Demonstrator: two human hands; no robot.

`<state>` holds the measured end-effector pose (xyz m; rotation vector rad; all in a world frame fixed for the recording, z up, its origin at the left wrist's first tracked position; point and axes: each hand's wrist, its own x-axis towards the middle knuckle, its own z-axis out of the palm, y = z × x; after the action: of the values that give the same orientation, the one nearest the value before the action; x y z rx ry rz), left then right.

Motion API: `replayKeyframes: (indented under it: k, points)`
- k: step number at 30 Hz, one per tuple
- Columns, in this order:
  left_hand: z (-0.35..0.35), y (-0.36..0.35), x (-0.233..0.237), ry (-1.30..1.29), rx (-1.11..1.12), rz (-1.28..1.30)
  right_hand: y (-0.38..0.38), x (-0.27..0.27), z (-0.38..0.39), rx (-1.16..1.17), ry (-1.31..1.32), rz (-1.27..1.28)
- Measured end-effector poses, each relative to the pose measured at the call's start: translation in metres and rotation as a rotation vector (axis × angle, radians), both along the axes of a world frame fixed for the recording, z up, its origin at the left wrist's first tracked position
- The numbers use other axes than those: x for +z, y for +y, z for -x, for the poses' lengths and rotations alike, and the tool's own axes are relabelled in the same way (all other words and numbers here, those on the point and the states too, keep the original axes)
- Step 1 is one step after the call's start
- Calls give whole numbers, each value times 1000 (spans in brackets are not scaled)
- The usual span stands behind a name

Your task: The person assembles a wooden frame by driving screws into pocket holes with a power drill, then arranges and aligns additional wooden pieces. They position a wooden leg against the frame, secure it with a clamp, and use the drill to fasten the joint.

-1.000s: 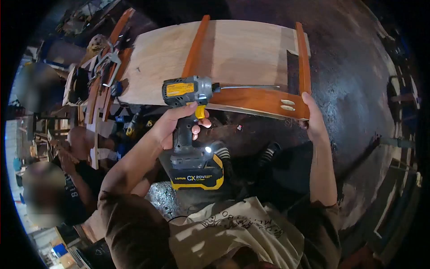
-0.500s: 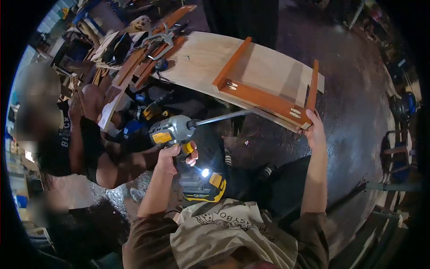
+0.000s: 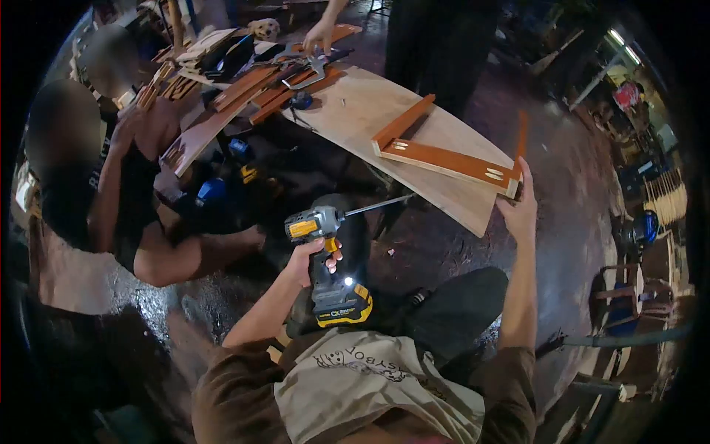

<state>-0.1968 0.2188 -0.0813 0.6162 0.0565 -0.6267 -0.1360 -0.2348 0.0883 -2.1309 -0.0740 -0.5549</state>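
Observation:
My left hand (image 3: 309, 260) grips the handle of a yellow-and-black cordless impact driver (image 3: 314, 222). Its battery is at the bottom and a small lamp glows below the handle. A long driver bit (image 3: 377, 205) points right, its tip in front of the plywood edge. My right hand (image 3: 520, 207) clasps the near right corner of a reddish-brown wooden frame (image 3: 451, 161) between thumb and fingers. The frame has a long rail with paired pale oval slots near both ends and an upright piece at each end. It rests over a plywood board (image 3: 362, 96), its right corner projecting past the board's edge.
A metal clamp (image 3: 314, 74) and brown wood strips (image 3: 248, 89) lie at the board's far left end, where another person's hand (image 3: 319, 35) reaches in. A co-worker (image 3: 111, 185) sits at left holding wood pieces. A wooden chair (image 3: 623, 296) stands at right.
The view has shifted. The frame has turned relative to the board, and its right corner now sticks out past the edge. Another person's hand has appeared at the clamp. Both my grips persist.

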Motion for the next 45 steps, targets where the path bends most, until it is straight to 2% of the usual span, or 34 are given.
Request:
replayKeyframes:
  k: [1,3,4,6,7,8,10,14,16,18,20,21,22,24,26,28,30,31,33,36,39,42,43,45]
  points:
    - [-1,0,1,31,10,-12,0,3,-2,13,0,4]
    - [3,-3,-1,62,14,-22,0,12,2,-270,72,331]
    - [2,-4,0,64,9,-14,3,20,-1,-252,61,333]
    - [1,-7,4,79,27,-124,7,36,-8,-310,-152,867]
    - [0,-6,4,58,17,-135,9,45,-14,-241,-295,951]
    - [-2,-6,4,54,8,-128,15,53,-23,-223,-308,946]
    - [1,-5,3,64,6,-121,28,63,-28,22,-530,856]
    - [4,-9,7,56,98,-219,43,73,-43,93,-512,877]
    - [7,-14,13,33,199,-322,54,86,-50,66,-392,704]
    - [10,-16,16,65,210,-341,48,90,-68,52,-429,701]
    - [12,-16,16,90,242,-326,38,89,-85,-26,-450,489]
    - [11,-16,13,88,255,-307,32,87,-99,-64,-513,462]
    - [11,-15,12,84,248,-310,36,93,-105,-73,-514,461]
    - [10,-13,7,11,216,-288,43,103,-117,-63,-474,140]
    - [8,-13,-3,-3,204,-302,36,109,-143,-106,-425,97]
    - [8,-15,-6,-27,176,-314,49,115,-157,-95,-334,-112]
    - [9,-15,-6,16,192,-395,61,117,-165,-120,-252,-196]
    - [8,-11,-2,-16,136,-411,69,120,-165,-139,-258,-198]
    - [9,-11,8,-23,125,-404,83,128,-171,-229,-111,-118]
    - [10,-5,11,-20,134,-424,99,132,-188,-230,-92,-132]
    - [11,6,12,-201,25,-440,93,117,-212,-158,-113,-208]
    - [19,8,16,-83,57,-436,101,121,-206,-191,-109,-213]
    - [19,13,13,-121,0,-428,98,120,-209,-175,-109,-213]
    - [19,17,11,-157,-13,-459,88,122,-215,25,-198,-312]
